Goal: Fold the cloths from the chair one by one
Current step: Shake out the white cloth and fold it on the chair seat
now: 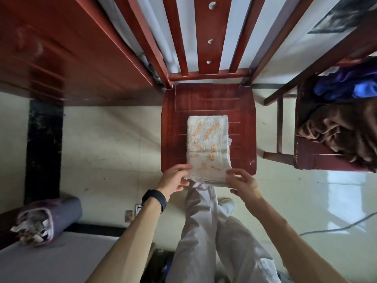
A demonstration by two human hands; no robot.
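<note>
the towel [207,139] is rough looped terry cloth, matt white with a faded orange pattern. the chair [244,123] under it is red-brown varnished wood with a dull sheen, grooved across the seat and chipped pale at a front corner. the floor [306,190] is smooth glossy tile that mirrors the light. the second chair [318,158], also varnished wood, bears a soft fuzzy brown cloth [336,127] and a smooth blue cloth [346,86]. the wristband [155,199] looks matt black

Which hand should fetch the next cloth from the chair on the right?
Right, probably: the brown cloth sits nearest the right hand; the left hand would cross the towel. Both pinch it now.
</note>
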